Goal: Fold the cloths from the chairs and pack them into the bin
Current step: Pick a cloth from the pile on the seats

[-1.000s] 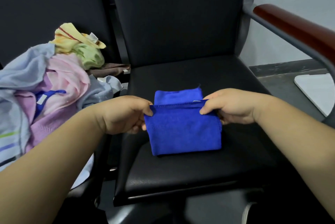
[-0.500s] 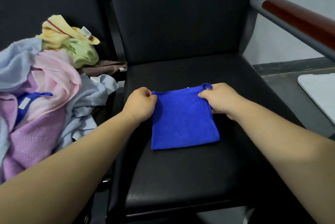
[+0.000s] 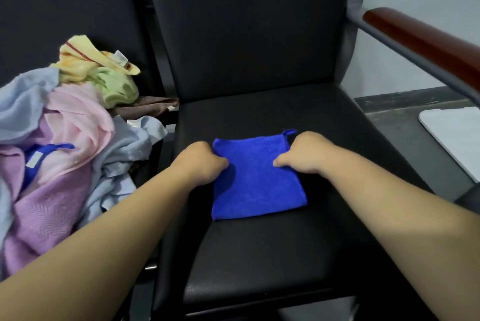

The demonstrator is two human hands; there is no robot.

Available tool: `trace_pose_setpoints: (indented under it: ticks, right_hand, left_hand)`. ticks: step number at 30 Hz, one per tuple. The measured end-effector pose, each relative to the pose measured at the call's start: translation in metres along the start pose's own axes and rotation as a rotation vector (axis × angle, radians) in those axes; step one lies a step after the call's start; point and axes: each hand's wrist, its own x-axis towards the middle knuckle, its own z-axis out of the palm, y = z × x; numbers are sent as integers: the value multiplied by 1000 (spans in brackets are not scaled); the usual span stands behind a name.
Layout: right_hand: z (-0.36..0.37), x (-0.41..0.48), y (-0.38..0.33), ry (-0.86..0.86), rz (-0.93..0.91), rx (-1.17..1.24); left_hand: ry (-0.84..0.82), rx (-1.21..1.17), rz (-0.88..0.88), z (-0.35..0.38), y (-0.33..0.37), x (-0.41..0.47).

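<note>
The blue cloth (image 3: 255, 177) now lies flat on the black chair seat (image 3: 259, 255), folded small; a moment ago its top edge was still held up. The left hand (image 3: 200, 162) and right hand (image 3: 301, 153) press curled fingers on its top corners. This fold looks done. No bin shows.

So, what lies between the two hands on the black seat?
In the head view, only the folded blue cloth lies between the left hand and the right hand; both hands rest on its upper part.
</note>
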Motion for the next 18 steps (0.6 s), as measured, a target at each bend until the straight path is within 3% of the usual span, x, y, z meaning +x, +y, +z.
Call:
trace_pose_setpoints:
  ticks: [4, 9, 13, 18]
  right_hand:
    - [13, -5, -10, 58, -7, 135]
    - [-5, -26, -4, 20, -183, 623]
    - [-39, -53, 2, 194, -400, 644]
    - [-81, -82, 18, 371, -466, 710]
  left_hand:
    - [58, -171, -51, 0, 2, -8]
    - [-30, -892, -46, -13, 0, -23]
    - [131, -869, 169, -34, 19, -41]
    - [162, -841, 352, -58, 61, -68]
